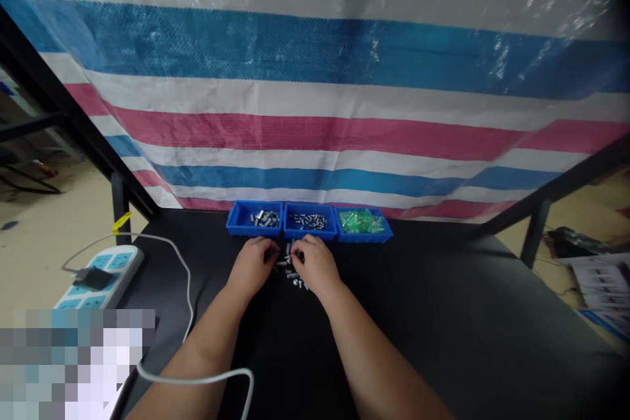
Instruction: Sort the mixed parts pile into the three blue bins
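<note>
A small loose pile of silvery screws (294, 275) lies on the black tabletop between my two hands. My left hand (253, 264) is at the pile's left side, its fingers curled and closed; whatever they may hold is hidden. On the right side, my right hand (315, 264) is closed in a pinch over the pile's edge, and I cannot make out what is between the fingertips. Just beyond the hands stand three blue bins in a row. Longer metal pieces lie in the left bin (239, 215), small screws in the middle bin (310, 234), and clear green pieces in the right bin (367, 237).
A white power strip (128, 256) with a dark plug (92, 279) sits at the table's left edge. Its white cable (188, 289) runs over the table and past my left forearm. A striped plastic sheet (315, 131) hangs behind the bins, between black frame bars.
</note>
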Tool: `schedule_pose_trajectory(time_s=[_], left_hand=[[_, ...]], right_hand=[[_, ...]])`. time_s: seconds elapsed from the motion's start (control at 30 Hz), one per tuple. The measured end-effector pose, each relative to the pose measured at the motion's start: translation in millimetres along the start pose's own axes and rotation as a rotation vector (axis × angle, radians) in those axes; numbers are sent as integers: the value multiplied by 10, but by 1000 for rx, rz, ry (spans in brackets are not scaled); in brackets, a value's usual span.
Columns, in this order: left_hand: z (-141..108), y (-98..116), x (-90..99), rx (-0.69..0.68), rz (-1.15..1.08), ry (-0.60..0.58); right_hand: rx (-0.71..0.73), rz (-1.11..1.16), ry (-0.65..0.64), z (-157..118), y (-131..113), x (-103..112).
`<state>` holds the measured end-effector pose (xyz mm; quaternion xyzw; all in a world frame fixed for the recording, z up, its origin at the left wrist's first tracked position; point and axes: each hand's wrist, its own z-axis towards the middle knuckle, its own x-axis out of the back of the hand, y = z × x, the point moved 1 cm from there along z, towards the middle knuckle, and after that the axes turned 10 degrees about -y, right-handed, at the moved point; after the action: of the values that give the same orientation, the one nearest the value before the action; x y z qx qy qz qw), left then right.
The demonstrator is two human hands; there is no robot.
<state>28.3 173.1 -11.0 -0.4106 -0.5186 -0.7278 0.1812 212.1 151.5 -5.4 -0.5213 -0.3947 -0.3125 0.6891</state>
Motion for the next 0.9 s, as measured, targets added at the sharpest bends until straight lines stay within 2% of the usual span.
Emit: schedule_pose_trajectory(time_s=[0.13,0.23,0.43,0.6,0.67,0.77,0.9], left_hand=[[-16,30,12,-5,-101,34],[-22,67,33,14,-229,125],[31,39,72,203,-858,390],[102,-36,102,228,-1310,564],[107,-20,123,188,-1390,550],[89,37,147,75,-1402,429],[51,62,132,29,-1281,331]], right_hand=[[36,78,36,-16,-36,59],[69,167,121,-45,-55,122],[61,354,341,-73,12,188],[26,492,493,-2,152,113],[42,562,504,33,194,76],[102,595,465,54,194,69],[127,428,369,19,104,143]])
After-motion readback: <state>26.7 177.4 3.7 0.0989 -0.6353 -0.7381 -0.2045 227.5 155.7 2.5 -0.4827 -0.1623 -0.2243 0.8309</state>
